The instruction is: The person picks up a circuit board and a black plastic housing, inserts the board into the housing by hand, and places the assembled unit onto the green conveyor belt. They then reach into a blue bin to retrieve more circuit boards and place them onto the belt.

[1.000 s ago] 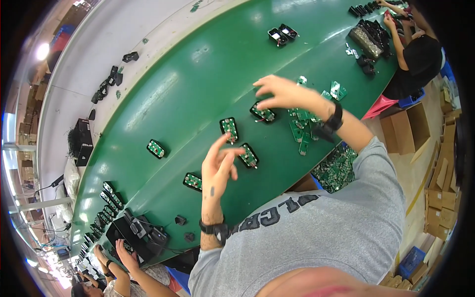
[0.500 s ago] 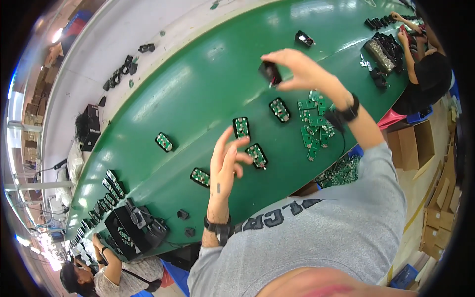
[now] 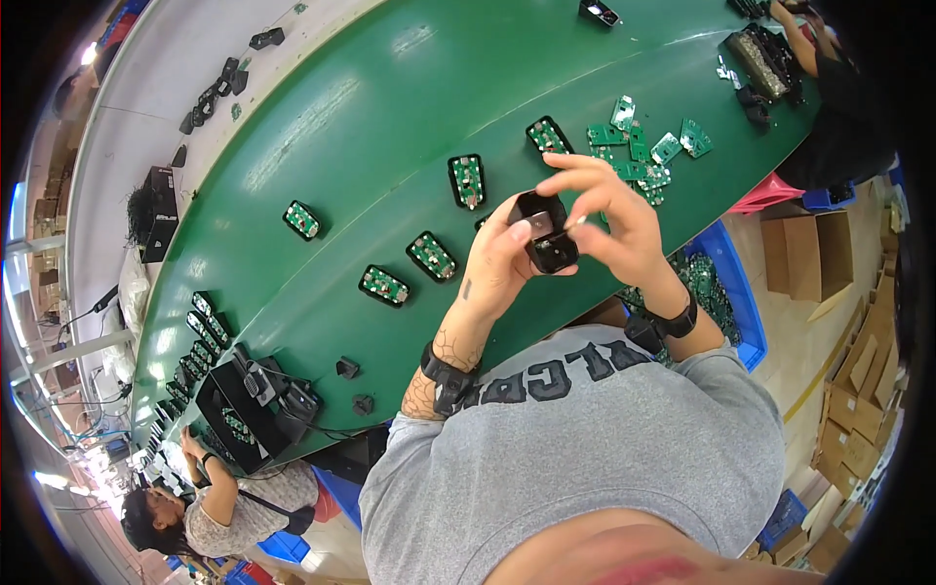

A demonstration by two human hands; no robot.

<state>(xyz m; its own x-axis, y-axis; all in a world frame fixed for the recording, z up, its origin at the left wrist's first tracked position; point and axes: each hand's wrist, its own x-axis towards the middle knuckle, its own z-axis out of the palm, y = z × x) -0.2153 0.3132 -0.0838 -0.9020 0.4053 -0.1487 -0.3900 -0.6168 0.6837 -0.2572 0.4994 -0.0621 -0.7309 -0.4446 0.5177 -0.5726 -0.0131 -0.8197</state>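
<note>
The left hand (image 3: 495,265) holds a black casing (image 3: 554,255) from its left side, thumb laid over it, above the surface (image 3: 375,146) toward its near edge. The right hand (image 3: 629,229) is curled close on the casing's other side, thumb and forefinger narrowed at its rim; whether they pinch a small part there I cannot tell.

Half a second ago the right hand carried a dark casing farther out over the surface while the left hung empty, fingers loose; now the two have met, so the handling has passed from fetching to close work between the fingers. The casing looks like moulded plastic, glossy and hollow, with rounded corners; whether it is one piece or two is unclear.

Just beyond and leftward, black shells (image 3: 467,181) with rounded ends lie apart, each framing a green board dotted with pale and metallic components. To the right, loose circuit boards (image 3: 639,146), thin, flat and angular, overlap toward the near edge. Past that edge stands a smooth blue bin (image 3: 749,317) of more boards. Another dark casing (image 3: 599,13) lies toward the far edge of the smooth, faintly shiny green surface.
</note>
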